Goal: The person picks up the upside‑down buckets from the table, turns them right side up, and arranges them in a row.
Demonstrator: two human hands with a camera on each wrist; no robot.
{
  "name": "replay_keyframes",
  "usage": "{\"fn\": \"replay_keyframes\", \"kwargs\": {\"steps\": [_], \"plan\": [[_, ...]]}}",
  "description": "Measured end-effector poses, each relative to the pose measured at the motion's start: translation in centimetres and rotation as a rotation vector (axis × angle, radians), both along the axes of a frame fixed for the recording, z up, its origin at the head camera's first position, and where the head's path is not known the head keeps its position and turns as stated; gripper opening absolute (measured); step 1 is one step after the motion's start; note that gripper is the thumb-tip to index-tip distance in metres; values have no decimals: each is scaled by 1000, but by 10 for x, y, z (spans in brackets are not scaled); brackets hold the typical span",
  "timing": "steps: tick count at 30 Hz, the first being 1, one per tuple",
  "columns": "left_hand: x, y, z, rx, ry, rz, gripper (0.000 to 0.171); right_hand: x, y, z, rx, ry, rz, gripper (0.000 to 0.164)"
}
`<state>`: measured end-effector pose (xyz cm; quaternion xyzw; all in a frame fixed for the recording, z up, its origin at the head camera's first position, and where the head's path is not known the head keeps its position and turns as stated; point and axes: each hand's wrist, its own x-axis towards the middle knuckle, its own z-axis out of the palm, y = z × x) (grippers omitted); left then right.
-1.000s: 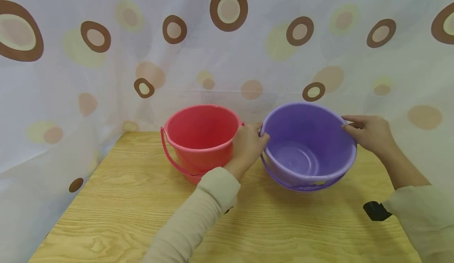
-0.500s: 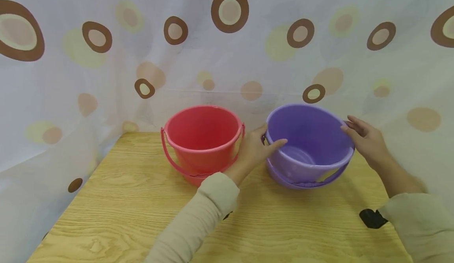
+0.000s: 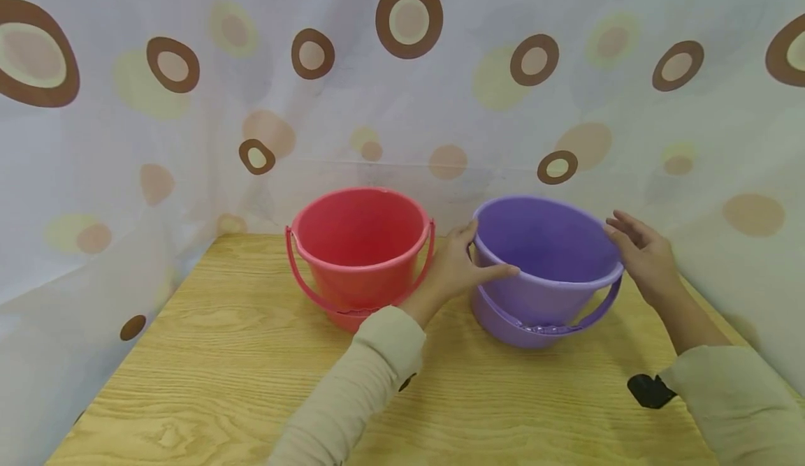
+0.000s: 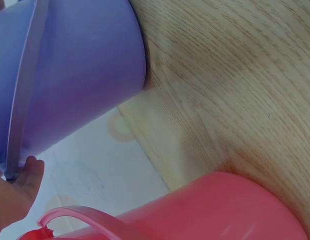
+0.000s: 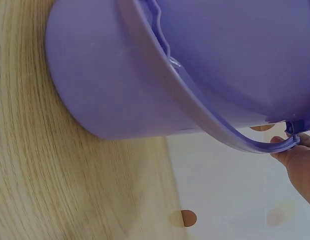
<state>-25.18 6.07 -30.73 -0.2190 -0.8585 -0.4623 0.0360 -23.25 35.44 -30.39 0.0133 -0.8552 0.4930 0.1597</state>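
A purple bucket [image 3: 534, 305] stands upright on the wooden table, its handle [image 3: 591, 316] hanging down the near side. At its left rim is my left hand [image 3: 455, 267], thumb stretched along the front of the rim and fingers behind the side. My right hand [image 3: 648, 260] is at the right rim, fingers extended and loosely bent, thumb tip close to the edge. In the right wrist view, fingertips [image 5: 282, 155] show beside the handle's hinge. To the left stands a red bucket [image 3: 365, 284], its handle also lowered; my left wrist passes close to it.
The wooden table [image 3: 207, 375] carries both buckets near its back edge. A white curtain [image 3: 390, 124] with brown and beige circles hangs behind and at the sides. A black object [image 3: 650, 390] sits by my right sleeve.
The purple bucket, earlier tilted toward me and gripped by the rim, has come down level onto the table. Both hands have loosened, thumbs lifting from inside the rim. The red bucket stayed put.
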Motion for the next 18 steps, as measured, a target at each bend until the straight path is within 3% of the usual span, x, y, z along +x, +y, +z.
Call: {"fn": "replay_keyframes", "kwargs": {"steps": [4, 7, 11, 18], "plan": [[-1, 0, -1, -7, -9, 6, 103, 2, -1, 0, -73, 12, 16, 59], [-1, -1, -3, -16, 10, 2, 101, 4, -4, 0, -14, -19, 2, 61], [0, -1, -7, -9, 54, -2, 101, 11, -4, -3, 86, -50, 42, 67], [6, -1, -14, -38, 62, 46, 109, 28, -4, -18, 143, 100, 192, 64]]}}
